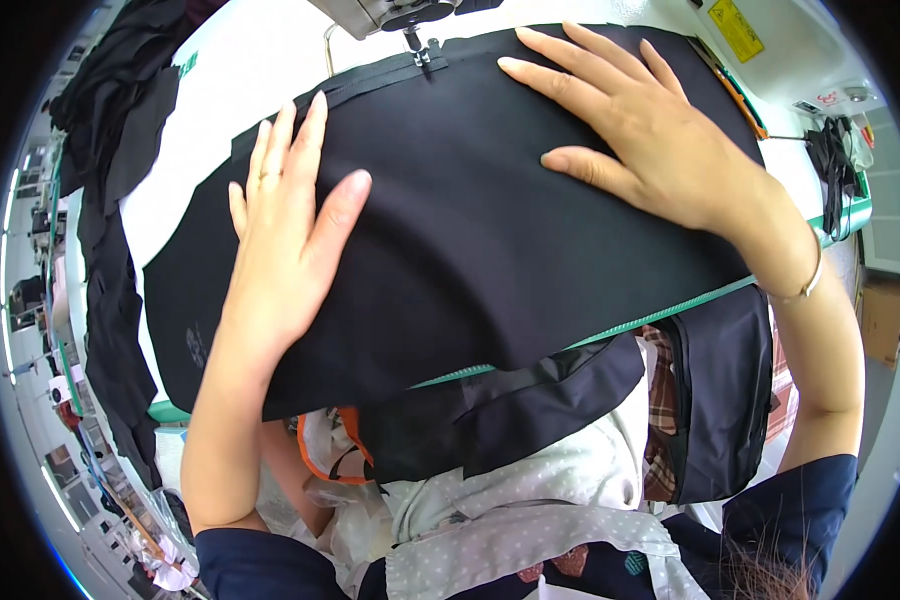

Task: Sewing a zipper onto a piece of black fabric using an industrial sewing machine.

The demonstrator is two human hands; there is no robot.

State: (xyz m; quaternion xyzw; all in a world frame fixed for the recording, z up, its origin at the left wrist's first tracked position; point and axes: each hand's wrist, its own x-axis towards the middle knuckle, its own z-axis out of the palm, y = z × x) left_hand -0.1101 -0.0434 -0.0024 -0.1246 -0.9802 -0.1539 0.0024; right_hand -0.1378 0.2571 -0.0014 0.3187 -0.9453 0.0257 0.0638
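A large black fabric panel [420, 220] lies across the white sewing table, its near edge hanging over the table's green rim. My left hand [285, 220] rests on the panel's left part, fingers stretched toward the far edge and thumb apart. On the right part, my right hand [650, 140] lies with its fingers spread. A narrow black strip [385, 78] runs along the panel's far edge, under the presser foot [422, 55] of the sewing machine [390, 14]. Whether the needle is down in the cloth is too small to tell.
Dark cloth pieces [115, 250] are heaped along the table's left side. A black bag-like item [725, 390] and more black cloth [560, 400] lie at my lap. Black cords [835, 165] hang at the right end. An orange-handled tool [755, 125] lies beside the panel's right edge.
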